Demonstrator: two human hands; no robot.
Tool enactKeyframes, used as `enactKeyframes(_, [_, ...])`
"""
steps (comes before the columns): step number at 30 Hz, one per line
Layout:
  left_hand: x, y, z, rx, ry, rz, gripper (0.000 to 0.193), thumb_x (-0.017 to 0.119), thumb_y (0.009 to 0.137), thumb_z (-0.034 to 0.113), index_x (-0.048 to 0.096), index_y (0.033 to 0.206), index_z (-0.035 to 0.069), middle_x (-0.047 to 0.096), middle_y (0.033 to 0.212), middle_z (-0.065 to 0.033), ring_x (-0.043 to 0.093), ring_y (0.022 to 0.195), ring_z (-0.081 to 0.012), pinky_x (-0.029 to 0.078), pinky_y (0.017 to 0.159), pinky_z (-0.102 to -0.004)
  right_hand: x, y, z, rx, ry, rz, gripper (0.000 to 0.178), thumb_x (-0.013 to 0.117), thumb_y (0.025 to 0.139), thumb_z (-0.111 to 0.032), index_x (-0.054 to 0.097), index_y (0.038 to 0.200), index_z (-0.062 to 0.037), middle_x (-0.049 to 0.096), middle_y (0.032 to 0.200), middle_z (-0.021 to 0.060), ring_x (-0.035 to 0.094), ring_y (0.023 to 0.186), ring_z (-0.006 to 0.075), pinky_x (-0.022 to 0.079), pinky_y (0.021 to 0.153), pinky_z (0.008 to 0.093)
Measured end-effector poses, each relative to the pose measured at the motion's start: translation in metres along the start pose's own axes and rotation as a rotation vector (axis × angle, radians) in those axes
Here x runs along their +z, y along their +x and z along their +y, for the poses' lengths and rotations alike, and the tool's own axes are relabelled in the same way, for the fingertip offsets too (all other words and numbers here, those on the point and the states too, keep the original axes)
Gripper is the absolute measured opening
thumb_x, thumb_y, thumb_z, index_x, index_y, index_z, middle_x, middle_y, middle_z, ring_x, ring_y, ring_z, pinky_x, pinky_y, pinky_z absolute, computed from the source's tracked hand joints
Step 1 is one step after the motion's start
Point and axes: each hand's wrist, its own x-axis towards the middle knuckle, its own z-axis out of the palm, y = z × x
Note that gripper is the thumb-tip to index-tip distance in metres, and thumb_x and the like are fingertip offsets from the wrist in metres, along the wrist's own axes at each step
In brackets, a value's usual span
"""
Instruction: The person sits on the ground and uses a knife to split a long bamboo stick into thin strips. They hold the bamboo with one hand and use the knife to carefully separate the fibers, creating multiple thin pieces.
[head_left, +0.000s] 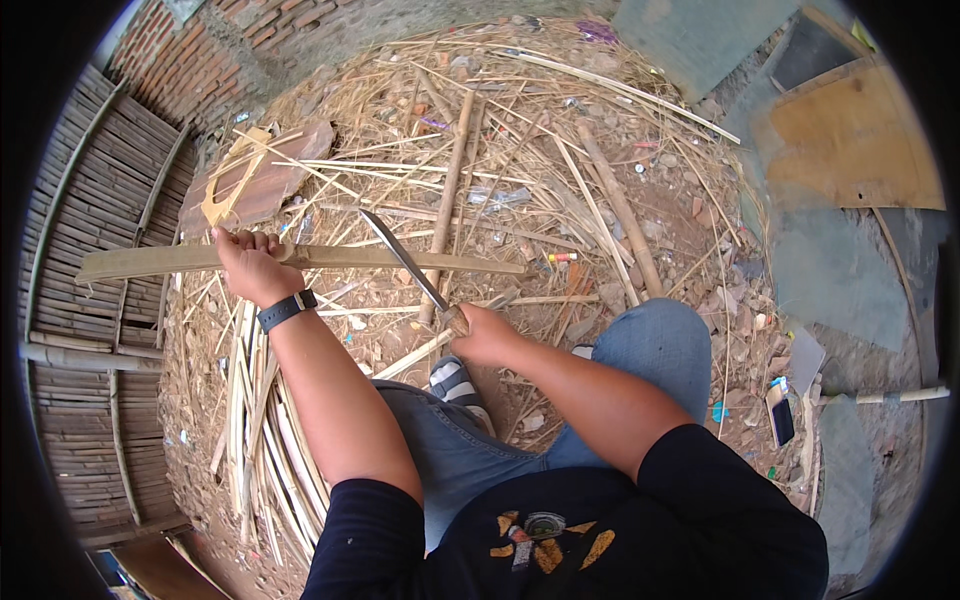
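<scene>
My left hand (250, 265) grips a long flat bamboo slat (420, 260) that runs level across the picture, from the left wall to the middle. My right hand (485, 335) is closed on the wooden handle of a curved knife (405, 260). The blade points up and to the left, and its edge lies across the slat near its middle. A dark watch sits on my left wrist. I am seated, in blue jeans, with my right knee (655, 340) raised and a striped sandal (460, 385) below my hands.
A bundle of thin split bamboo strips (265, 440) lies on the ground at my left. Bamboo poles (620, 205) and dry scraps litter the dirt ahead. A woven bamboo wall (90, 300) stands at the left. A phone (780, 412) lies at the right, near boards.
</scene>
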Motion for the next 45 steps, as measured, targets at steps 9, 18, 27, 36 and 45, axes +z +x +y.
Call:
enactKeyframes(9, [-0.007, 0.008, 0.0, -0.029, -0.005, 0.027, 0.038, 0.056, 0.098, 0.036, 0.04, 0.073, 0.013, 0.033, 0.061, 0.0015, 0.031, 0.053, -0.0123, 0.028, 0.048, -0.0268, 0.008, 0.012, 0.022, 0.034, -0.013, 0.08, 0.041, 0.068, 0.075, -0.018, 0.055, 0.109, 0.0013, 0.066, 0.081, 0.0194, 0.067, 0.069, 0.031, 0.053, 0.065, 0.0401])
enactKeyframes(18, [-0.005, 0.003, 0.001, -0.019, -0.005, 0.01, 0.039, 0.056, 0.098, 0.037, 0.04, 0.072, 0.013, 0.033, 0.061, 0.0015, 0.032, 0.053, -0.0121, 0.028, 0.047, -0.026, 0.009, 0.012, 0.022, -0.005, -0.063, 0.1, 0.042, 0.067, 0.077, -0.016, 0.054, 0.112, 0.0013, 0.065, 0.082, 0.0181, 0.066, 0.064, 0.0264, 0.052, 0.06, 0.0386])
enactKeyframes(27, [-0.006, 0.006, -0.002, 0.002, -0.012, 0.004, 0.037, 0.055, 0.098, 0.035, 0.04, 0.073, 0.012, 0.033, 0.061, 0.0014, 0.032, 0.052, -0.0121, 0.028, 0.047, -0.0253, 0.009, 0.012, 0.024, -0.032, -0.016, 0.096, 0.045, 0.067, 0.077, -0.016, 0.053, 0.116, 0.0004, 0.065, 0.082, 0.0176, 0.066, 0.063, 0.0253, 0.052, 0.058, 0.0381])
enactKeyframes(36, [-0.006, 0.005, 0.0, -0.005, 0.0, 0.013, 0.038, 0.055, 0.098, 0.035, 0.039, 0.072, 0.012, 0.034, 0.061, 0.001, 0.032, 0.052, -0.0121, 0.029, 0.047, -0.026, 0.001, 0.005, 0.008, 0.035, 0.043, 0.022, 0.04, 0.066, 0.078, -0.02, 0.053, 0.11, 0.0006, 0.064, 0.074, 0.0157, 0.064, 0.057, 0.023, 0.051, 0.054, 0.0372])
enactKeyframes(45, [-0.007, 0.007, -0.001, -0.013, -0.002, 0.001, 0.04, 0.055, 0.098, 0.036, 0.037, 0.07, 0.013, 0.033, 0.061, 0.0012, 0.031, 0.052, -0.012, 0.03, 0.047, -0.0261, -0.006, 0.001, 0.0, 0.088, 0.066, -0.028, 0.049, 0.065, 0.078, -0.026, 0.052, 0.111, 0.0067, 0.066, 0.083, 0.0209, 0.067, 0.062, 0.0273, 0.053, 0.061, 0.0386])
